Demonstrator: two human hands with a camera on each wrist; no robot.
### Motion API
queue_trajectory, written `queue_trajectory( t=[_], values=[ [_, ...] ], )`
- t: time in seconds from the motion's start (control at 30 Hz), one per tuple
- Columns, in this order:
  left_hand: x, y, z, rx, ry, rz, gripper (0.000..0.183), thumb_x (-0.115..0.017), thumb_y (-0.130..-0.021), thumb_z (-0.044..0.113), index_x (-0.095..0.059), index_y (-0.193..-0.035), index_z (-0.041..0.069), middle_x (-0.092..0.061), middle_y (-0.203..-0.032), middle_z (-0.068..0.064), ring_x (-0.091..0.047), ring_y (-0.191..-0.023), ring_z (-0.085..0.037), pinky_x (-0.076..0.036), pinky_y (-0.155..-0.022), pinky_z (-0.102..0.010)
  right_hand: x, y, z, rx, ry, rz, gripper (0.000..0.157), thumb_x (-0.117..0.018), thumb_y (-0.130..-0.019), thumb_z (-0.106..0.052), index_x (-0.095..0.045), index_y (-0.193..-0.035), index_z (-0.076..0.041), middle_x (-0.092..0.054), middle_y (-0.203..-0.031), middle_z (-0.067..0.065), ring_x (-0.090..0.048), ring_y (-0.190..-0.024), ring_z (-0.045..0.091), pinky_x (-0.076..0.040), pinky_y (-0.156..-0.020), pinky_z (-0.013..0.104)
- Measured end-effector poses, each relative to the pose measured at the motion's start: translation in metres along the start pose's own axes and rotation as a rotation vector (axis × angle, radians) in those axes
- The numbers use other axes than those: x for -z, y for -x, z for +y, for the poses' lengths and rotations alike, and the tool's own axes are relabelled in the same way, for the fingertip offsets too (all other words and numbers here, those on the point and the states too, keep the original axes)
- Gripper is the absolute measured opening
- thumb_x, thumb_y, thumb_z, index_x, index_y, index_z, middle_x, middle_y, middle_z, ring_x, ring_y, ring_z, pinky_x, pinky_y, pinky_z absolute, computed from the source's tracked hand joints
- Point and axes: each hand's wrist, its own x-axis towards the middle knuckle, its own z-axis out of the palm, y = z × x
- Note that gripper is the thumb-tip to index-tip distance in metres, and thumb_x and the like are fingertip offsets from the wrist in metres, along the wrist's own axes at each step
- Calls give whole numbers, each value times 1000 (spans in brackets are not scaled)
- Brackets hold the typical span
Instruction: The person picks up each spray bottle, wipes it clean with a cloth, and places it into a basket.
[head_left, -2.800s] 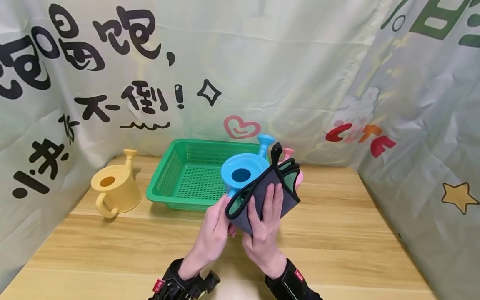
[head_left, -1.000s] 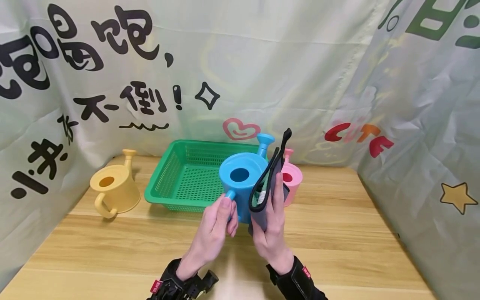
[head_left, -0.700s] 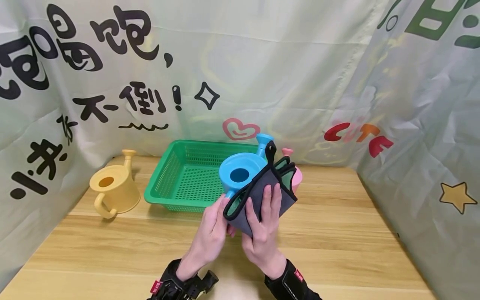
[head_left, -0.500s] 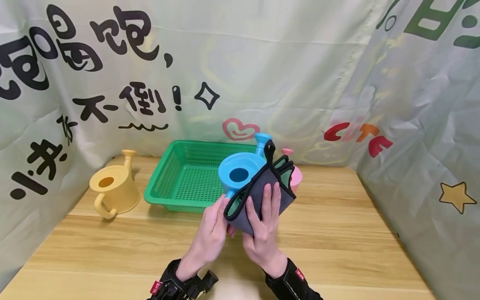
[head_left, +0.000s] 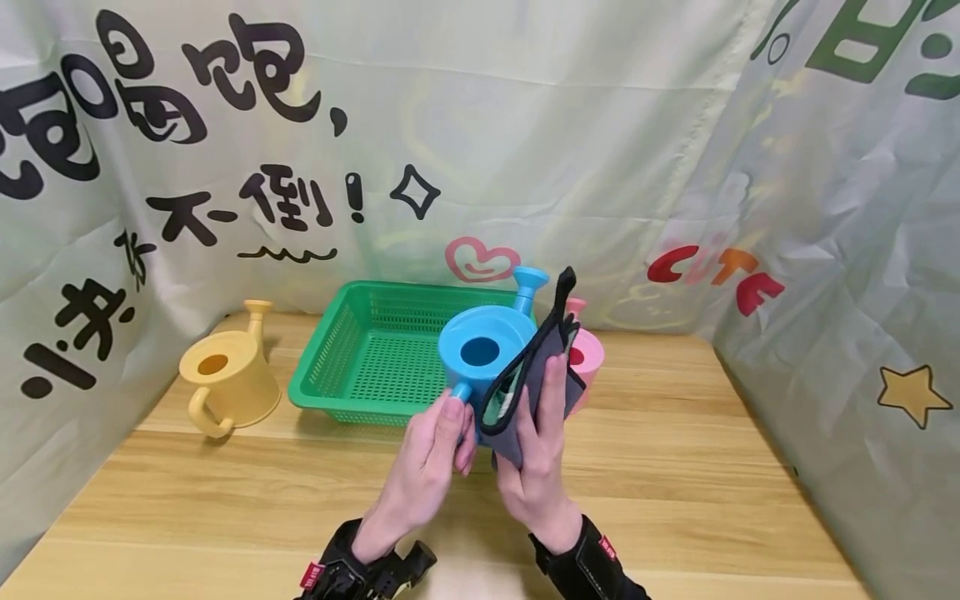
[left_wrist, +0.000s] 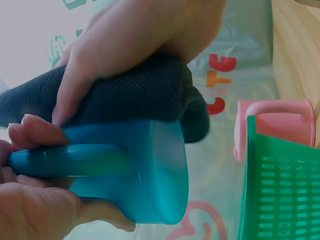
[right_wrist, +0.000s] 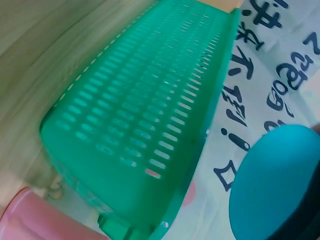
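Note:
My left hand (head_left: 431, 454) grips the handle of a blue watering can (head_left: 472, 329), its thumb lying on top of the handle. In the left wrist view the blue watering can (left_wrist: 150, 185) shows its base and handle. My right hand (head_left: 540, 467) holds a folded grey cloth (head_left: 532, 392) with black edging and green lining, pressed along the can's right side. The left wrist view shows the cloth (left_wrist: 125, 92) lying on the can's wall under the right hand's fingers. In the right wrist view the can's blue base (right_wrist: 275, 185) appears at the lower right.
Behind the hands stands a green perforated basket (head_left: 322, 400) on the wooden table (head_left: 675, 500). A yellow watering can (head_left: 232, 375) stands to its left. To the right, a pink watering can (head_left: 588, 354) is partly hidden by the cloth. A printed fabric backdrop (head_left: 600, 125) encloses the table.
The right hand and cloth go back and forth along the blue can's right side, the cloth turning between broadside and edge-on. The left hand and can stay nearly still.

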Motion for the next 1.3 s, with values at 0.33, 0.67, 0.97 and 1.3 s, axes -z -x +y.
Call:
queue_trajectory(
  t=[0.33, 0.67, 0.97, 1.3],
  values=[
    [0, 2, -2, 20, -26, 28, 31, -26, -109, 2, -53, -96, 0, -48, -54, -12, -45, -50, 1, -44, -42, -25, -7, 8, -5, 71, 133, 4, 62, -42, -92, -5, -42, -153, -13, -23, -167, 15, -15, -157, 38, -11, -129, 50],
    [1, 0, -1, -29, 9, -7, 36, -24, -109, 0, -43, -78, 4, -42, -55, -9, -46, -51, -3, -45, -46, -25, 5, 1, 1, -199, -263, -38, 58, -48, -100, 0, -27, -153, 8, -19, -168, 14, -23, -156, 27, -22, -128, 36],
    [3, 0, 0, -48, 25, -6, 36, -24, -109, 0, -43, -78, 3, -42, -55, -10, -46, -50, -5, -45, -45, -24, 4, 1, 0, -161, -199, -19, 58, -47, -97, 1, -28, -150, 13, -26, -165, 16, -31, -153, 28, -26, -126, 37],
    [5, 3, 2, 42, -43, 47, 30, -28, -110, 5, -56, -99, -1, -51, -60, -12, -48, -49, 0, -46, -42, -26, -10, 8, -7, 89, 130, 30, 57, -44, -95, -7, -43, -152, -13, -25, -166, 18, -18, -155, 42, -14, -128, 53]
  ],
)
